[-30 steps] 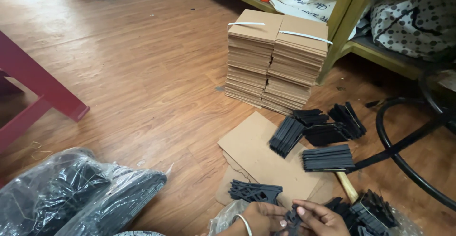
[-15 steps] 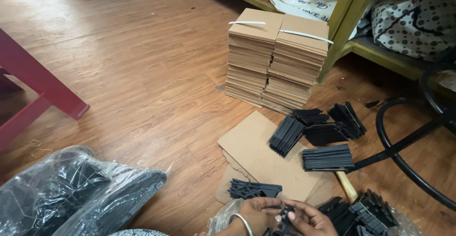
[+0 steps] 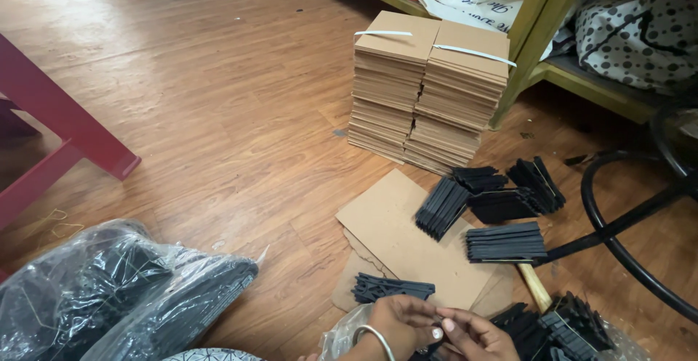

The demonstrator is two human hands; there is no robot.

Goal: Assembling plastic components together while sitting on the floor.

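Observation:
My left hand [image 3: 396,322], with a silver bangle on the wrist, and my right hand [image 3: 476,335] meet at the bottom edge of the head view. Their fingertips pinch a small dark piece between them; what it is stays hidden. Just above the hands a short row of flat black parts [image 3: 392,287] lies on a brown cardboard sheet [image 3: 403,226]. More black parts [image 3: 563,328] are heaped to the right of my right hand.
Two strapped stacks of brown cardboard [image 3: 429,88] stand on the wooden floor. Several bundles of black parts [image 3: 502,201] lie beside a black metal ring stand [image 3: 625,223]. Clear plastic bags of dark parts [image 3: 116,288] sit at lower left. A red furniture leg [image 3: 65,135] is at left.
My hands have drawn a little closer together and shifted slightly left, still working the small dark piece. Nothing else has moved.

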